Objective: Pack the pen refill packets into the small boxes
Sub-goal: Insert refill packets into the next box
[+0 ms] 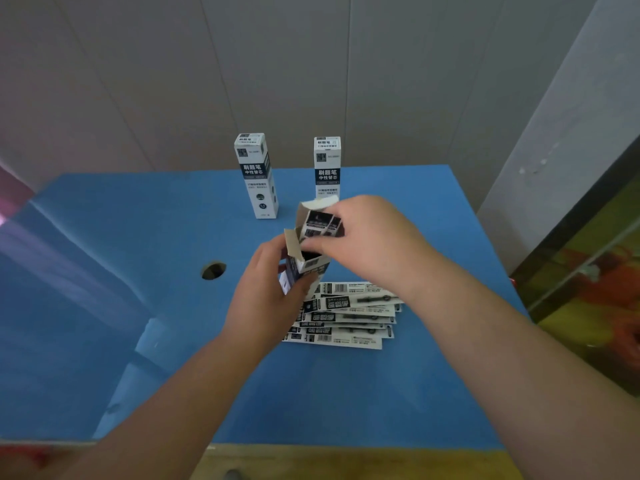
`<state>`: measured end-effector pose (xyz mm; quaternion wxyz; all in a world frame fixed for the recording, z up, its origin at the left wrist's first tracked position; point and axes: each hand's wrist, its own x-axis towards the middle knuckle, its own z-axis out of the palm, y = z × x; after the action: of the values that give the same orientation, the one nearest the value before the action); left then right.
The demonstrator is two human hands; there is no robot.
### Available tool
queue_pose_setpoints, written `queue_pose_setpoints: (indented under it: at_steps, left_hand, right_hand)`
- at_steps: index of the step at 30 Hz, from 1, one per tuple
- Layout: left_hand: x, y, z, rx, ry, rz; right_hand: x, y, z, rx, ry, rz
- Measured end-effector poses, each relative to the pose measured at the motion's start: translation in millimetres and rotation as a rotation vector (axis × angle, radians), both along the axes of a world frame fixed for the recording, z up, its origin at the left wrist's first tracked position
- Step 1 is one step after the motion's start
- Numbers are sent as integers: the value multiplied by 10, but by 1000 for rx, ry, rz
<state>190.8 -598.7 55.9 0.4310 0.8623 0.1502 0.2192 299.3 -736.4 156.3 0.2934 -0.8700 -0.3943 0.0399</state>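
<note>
My left hand [266, 292] grips a small open box [304, 266] upright above the blue table [138, 271]; its flaps [292, 242] stand up. My right hand [367, 237] pinches a bundle of pen refill packets [320, 225] whose lower ends sit in the box mouth. A loose pile of several refill packets [346, 315] lies flat on the table just behind and right of my left hand. Two closed tall boxes stand upright at the back, one on the left [257, 176] and one on the right [327, 166].
A round hole [213, 270] is cut in the tabletop left of my hands. A grey wall rises behind the table. The table's near edge [311, 446] runs along the bottom. A colourful surface [595, 289] lies beyond the right edge.
</note>
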Motion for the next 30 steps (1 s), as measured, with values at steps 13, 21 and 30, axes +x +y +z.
queue_pose_setpoints:
  at_steps: [13, 21, 30]
  left_hand:
    - [5, 28, 8, 3, 27, 25]
    - [-10, 67, 6, -25, 71, 43]
    - [-54, 114, 43, -56, 40, 72]
  right_hand:
    - [114, -117, 96, 136, 132, 48]
    - [310, -368, -954, -392, 144, -20]
    - [220, -275, -1216, -506, -7, 71]
